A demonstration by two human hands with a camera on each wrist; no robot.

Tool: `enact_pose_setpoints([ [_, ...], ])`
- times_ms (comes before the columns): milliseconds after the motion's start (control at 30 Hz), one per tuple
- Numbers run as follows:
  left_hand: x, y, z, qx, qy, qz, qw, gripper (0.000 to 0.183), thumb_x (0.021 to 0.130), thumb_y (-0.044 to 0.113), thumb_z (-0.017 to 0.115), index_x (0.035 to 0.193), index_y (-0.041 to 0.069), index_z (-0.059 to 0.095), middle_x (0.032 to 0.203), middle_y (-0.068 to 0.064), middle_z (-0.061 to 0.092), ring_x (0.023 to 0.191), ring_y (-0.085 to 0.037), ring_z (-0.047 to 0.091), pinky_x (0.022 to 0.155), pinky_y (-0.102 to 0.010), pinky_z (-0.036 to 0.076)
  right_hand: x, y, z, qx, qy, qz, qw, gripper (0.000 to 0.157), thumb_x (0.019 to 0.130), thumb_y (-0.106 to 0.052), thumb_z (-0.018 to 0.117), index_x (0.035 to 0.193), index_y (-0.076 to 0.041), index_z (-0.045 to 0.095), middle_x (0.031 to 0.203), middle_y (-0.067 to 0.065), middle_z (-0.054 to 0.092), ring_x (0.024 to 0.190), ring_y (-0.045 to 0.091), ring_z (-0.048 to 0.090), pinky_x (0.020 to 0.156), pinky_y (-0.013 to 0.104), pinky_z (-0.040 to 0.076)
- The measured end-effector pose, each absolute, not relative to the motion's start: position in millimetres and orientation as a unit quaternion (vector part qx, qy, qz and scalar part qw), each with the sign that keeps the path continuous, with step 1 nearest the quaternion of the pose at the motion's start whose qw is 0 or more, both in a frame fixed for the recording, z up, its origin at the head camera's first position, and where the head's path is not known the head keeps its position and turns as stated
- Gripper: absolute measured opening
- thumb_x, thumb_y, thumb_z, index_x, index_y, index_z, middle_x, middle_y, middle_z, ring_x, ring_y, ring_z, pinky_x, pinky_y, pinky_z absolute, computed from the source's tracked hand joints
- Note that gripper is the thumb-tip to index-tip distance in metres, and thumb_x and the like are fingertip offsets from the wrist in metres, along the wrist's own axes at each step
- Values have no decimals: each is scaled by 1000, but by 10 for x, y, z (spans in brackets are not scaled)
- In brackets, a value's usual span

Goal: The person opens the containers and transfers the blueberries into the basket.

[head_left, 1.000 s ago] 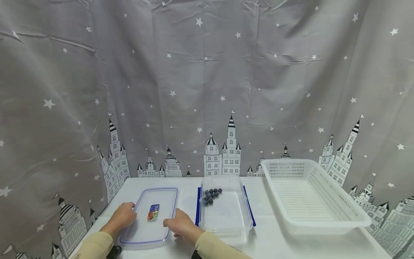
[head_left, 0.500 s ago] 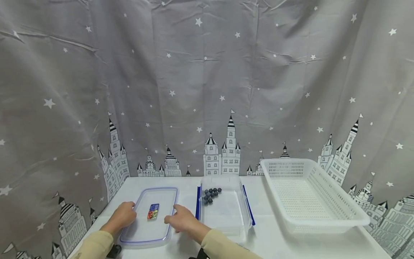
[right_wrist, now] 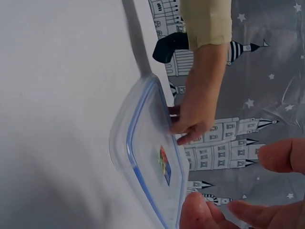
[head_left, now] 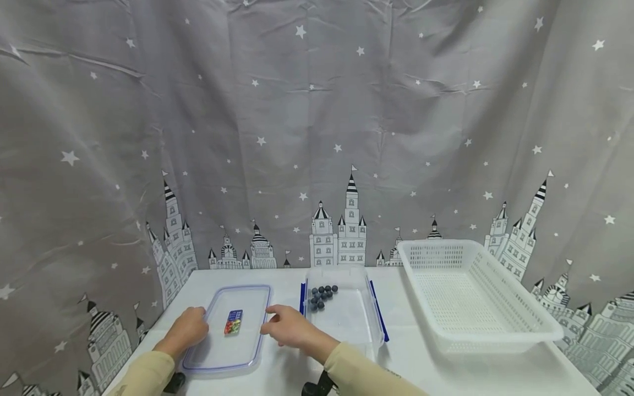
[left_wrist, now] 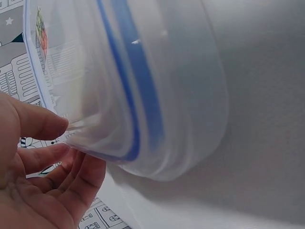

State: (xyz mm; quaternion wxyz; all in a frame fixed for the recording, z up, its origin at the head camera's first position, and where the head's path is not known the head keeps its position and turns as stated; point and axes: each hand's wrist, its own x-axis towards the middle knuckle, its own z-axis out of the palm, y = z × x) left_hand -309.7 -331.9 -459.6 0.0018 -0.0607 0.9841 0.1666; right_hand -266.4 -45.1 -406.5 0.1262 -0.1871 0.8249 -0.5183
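Blue-rimmed lid (head_left: 223,349): lies label-side up on the left of the worktop (head_left: 408,360), between the two hands; the worktop presumably takes most of its weight. Whether anything sits beneath it cannot be told.
Printed label (head_left: 233,322): faces upward near the middle of the lid, well inside both hands.
Left hand (head_left: 187,331): grip clamped on the outer edge of the lid, thumb above and fingers below; a pinch at the edge probably steadies the lid without covering its face.
Right hand (head_left: 289,325): grip apart, thumb and fingers parted at the opposite edge; whether a fingertip touches the lid is unclear. The gap seems suited to straddling a thin edge.
Clear container (head_left: 353,319): stands uncovered just beyond the right hand, probably within easy reach.
Dark round fruits (head_left: 323,296): bunched in the far left part of the container, whose walls would keep them from rolling away.
Blue side flaps (head_left: 378,311): spread outward along both long sides, which likely leaves the top unobstructed.
White perforated basket (head_left: 470,305): rests at the right, apart from both hands, presumably clear of their work.
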Motion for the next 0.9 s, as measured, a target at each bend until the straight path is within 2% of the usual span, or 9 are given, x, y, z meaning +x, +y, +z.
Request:
enact_pose_setpoints([
  [167,-3110,-3312,-4594,-68,985,157,12,45,86,1,55,123,-24,50,119,-40,53,117,-56,51,102,-62,41,-2684,-330,-4032,-194,823,-517,134,52,85,-19,68,134,-3,61,95,1,65,72,16,59,61,31,48],
  [267,-3116,-3326,-4608,-65,987,144,7,42,85,2,56,119,-23,53,110,-35,56,106,-50,57,98,-61,44,-2679,-260,-4007,-200,817,-522,140,48,85,-17,67,131,-5,63,96,2,64,73,17,60,62,33,51],
  [367,-3107,-3328,-4600,-53,990,128,-14,37,85,4,58,112,-21,56,99,-29,58,92,-41,58,91,-58,48,-2685,-189,-3964,-210,812,-526,140,46,86,-16,67,130,-5,64,100,4,64,75,17,62,68,36,55],
  [500,-3113,-3298,-4548,-34,991,120,-58,30,84,6,60,102,-17,60,88,-21,57,78,-31,53,79,-54,49,-2710,-77,-3870,-217,813,-522,136,45,88,-17,66,131,-8,63,106,4,64,78,18,63,72,38,56],
  [633,-3142,-3223,-4463,-26,988,124,-83,34,84,10,61,105,-18,61,89,-21,58,78,-30,54,79,-53,49,-2756,36,-3795,-223,812,-524,127,45,88,-17,65,133,-10,63,109,3,63,84,16,61,75,36,55],
  [900,-3159,-2974,-4366,-25,987,145,-71,42,88,17,62,115,-15,62,103,-24,62,91,-35,61,88,-55,49,-2819,247,-3778,-226,809,-530,118,43,91,-17,66,133,-12,63,115,6,63,98,15,60,77,33,55],
])
